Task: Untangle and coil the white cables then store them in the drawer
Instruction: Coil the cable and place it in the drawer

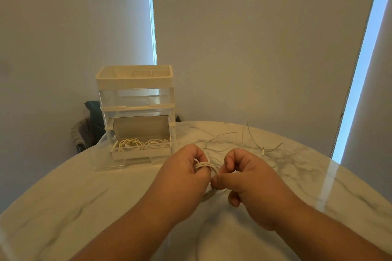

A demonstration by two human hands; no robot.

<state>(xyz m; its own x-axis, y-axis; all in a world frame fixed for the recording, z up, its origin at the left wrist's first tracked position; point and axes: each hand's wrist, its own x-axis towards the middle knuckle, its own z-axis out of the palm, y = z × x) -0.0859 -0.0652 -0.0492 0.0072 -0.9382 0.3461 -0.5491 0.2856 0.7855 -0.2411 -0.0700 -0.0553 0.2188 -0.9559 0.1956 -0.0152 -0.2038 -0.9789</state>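
Hands met over the marble table [84, 193]: left hand [184, 167] curled round the coil [204, 165], right hand [250, 180] pinching its strand. Open drawer [141, 153] sat beyond-left of the grip (stored coils [130, 144] inside). Loose cable [250, 137] trailed beyond-right. Likely light, springy, slippery; best pinched across the loops.

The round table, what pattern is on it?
The round stone-look table is white with wavy grey veins, like marble; the head view shows it.

white marble table [80, 203], pale roller blinds [254, 38], bright window strips [152, 17] between them, dark garment [93, 118] behind the table
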